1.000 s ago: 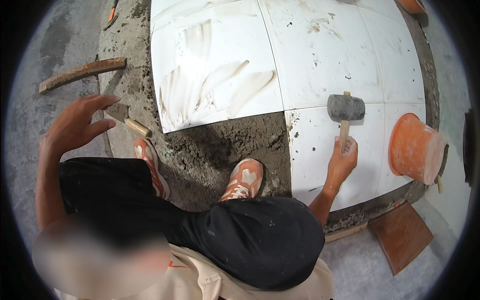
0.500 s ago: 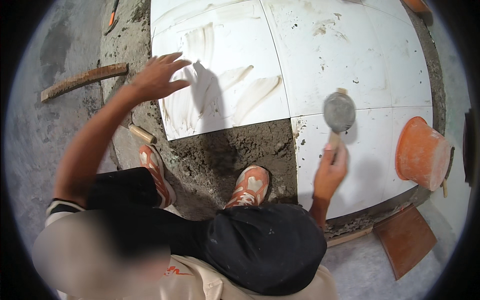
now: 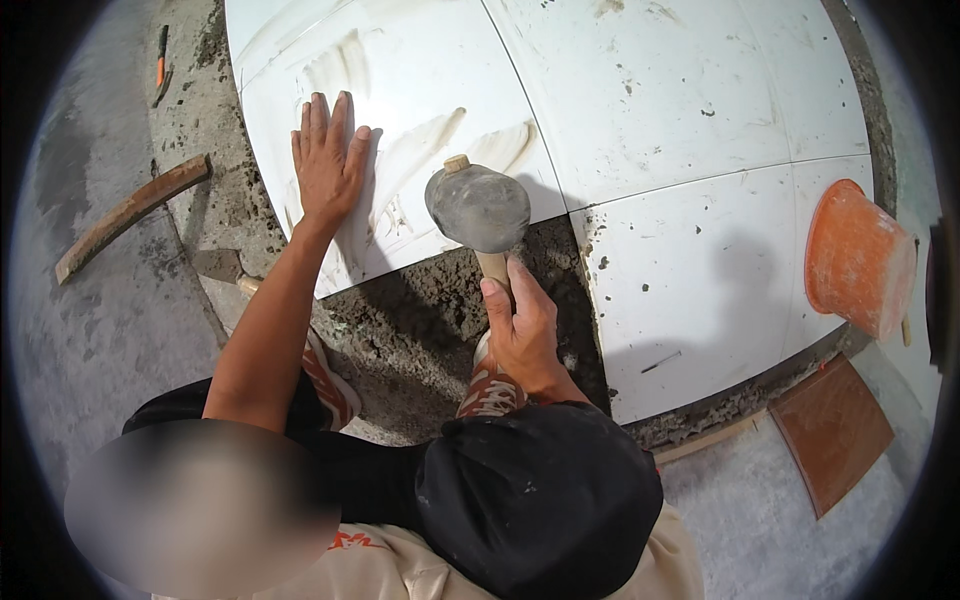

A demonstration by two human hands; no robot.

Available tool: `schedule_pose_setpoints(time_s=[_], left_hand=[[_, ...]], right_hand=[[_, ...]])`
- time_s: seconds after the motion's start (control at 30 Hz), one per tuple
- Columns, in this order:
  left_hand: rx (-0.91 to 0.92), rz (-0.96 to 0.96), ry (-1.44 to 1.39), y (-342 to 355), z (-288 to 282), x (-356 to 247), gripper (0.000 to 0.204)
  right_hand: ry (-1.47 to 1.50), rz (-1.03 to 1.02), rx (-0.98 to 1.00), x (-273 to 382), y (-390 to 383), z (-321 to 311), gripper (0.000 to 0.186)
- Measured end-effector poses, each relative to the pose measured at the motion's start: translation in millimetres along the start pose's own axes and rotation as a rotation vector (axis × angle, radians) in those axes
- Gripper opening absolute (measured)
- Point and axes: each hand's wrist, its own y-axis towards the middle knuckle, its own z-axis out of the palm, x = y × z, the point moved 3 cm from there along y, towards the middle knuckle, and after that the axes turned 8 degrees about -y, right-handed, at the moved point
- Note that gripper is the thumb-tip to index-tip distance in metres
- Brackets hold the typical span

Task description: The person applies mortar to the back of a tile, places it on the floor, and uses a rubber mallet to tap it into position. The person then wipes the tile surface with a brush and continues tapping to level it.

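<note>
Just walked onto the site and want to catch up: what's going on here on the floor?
A person is crouched on the grey mortar bed, laying large white floor tiles. The left hand lies flat on a smeared white tile. The right hand grips the wooden handle of a rubber mallet, raised above that tile's near edge. An orange bucket lies tipped on the tiles to the right.

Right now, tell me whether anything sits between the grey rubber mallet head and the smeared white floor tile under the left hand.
Nothing visible does. The grey rubber mallet, gripped by the right hand, is raised over the near edge of the smeared white floor tile; the left hand lies flat on the tile, off to the mallet's left.
</note>
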Motion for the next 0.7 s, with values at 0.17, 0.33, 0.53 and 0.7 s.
schedule_pose_setpoints(time_s=[0.17,0.33,0.53,0.7], left_hand=[[0.004,0.065,0.084,2,-5,1,0.072],[0.000,0.077,0.077,4,-5,-1,0.073],[0.036,0.026,0.097,8,-6,6,0.084],[0.063,-0.024,0.020,-2,-12,4,0.084]], right_hand=[[0.007,0.056,0.034,0,1,4,0.040],[0.036,0.013,0.042,6,5,3,0.038],[0.032,-0.005,0.047,8,9,4,0.035],[0.046,0.115,0.039,6,4,-6,0.033]])
